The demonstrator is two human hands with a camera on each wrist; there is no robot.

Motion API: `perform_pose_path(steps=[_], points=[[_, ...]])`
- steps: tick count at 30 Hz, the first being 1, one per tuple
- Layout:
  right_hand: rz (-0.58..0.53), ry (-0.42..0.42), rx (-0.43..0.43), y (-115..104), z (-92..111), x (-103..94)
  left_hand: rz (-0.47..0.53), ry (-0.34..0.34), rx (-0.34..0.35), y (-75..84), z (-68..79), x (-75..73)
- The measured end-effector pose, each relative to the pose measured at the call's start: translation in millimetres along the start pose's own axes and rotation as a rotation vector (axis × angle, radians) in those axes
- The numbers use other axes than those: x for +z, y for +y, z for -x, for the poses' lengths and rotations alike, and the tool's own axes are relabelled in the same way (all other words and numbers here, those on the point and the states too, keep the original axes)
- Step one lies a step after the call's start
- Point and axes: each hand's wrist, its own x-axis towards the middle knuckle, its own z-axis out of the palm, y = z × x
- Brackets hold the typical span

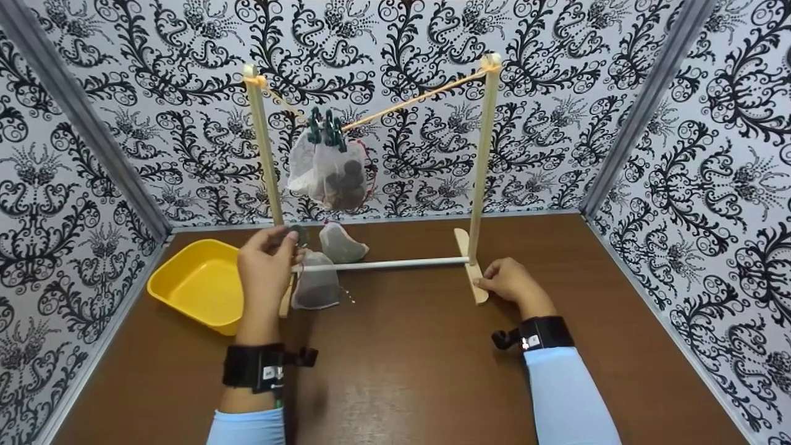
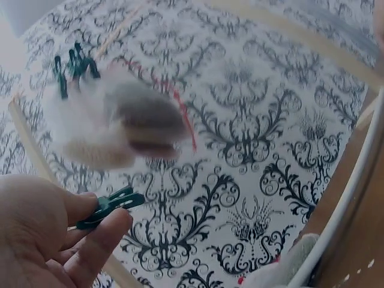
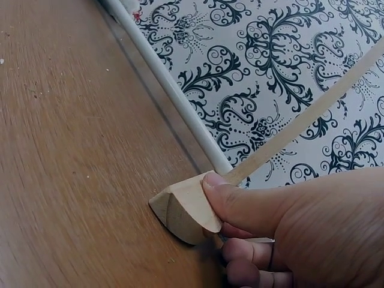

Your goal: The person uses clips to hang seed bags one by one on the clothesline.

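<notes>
My left hand (image 1: 266,259) pinches a green clothespin (image 2: 111,207) between thumb and fingers, in front of the rack's left post. With thumb and fingers my right hand (image 1: 511,284) grips the wooden foot (image 3: 189,210) of the rack's right post (image 1: 486,161). Several green clothespins (image 1: 327,128) hold white mesh bags (image 1: 340,176) on a sagging orange string (image 1: 414,101); dark round things show through one bag. Below, one filled mesh bag (image 1: 342,243) lies behind the white crossbar (image 1: 401,264), and another mesh bag (image 1: 316,284) lies near the left foot, partly over the bar.
A yellow basin (image 1: 204,284) stands on the brown table (image 1: 395,371) at the left, partly behind my left forearm. Patterned panels (image 1: 420,49) close in the back and sides. The left post (image 1: 264,148) rises near my left hand.
</notes>
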Motion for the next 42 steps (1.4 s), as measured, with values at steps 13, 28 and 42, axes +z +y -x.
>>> perform_pose_path(steps=[13, 28, 42], points=[[-0.023, 0.115, -0.135, -144, 75, -43.4, 0.123, -0.141, -0.027, 32.6, 30.6, 35.4], [-0.483, 0.131, -0.662, -224, 99, 6.0, 0.423, -0.363, -0.101, 33.1, 68.9, 76.8], [-0.496, 0.357, -0.674, -215, 89, 5.7, -0.358, -0.187, 0.057, -20.0, 42.5, 59.9]])
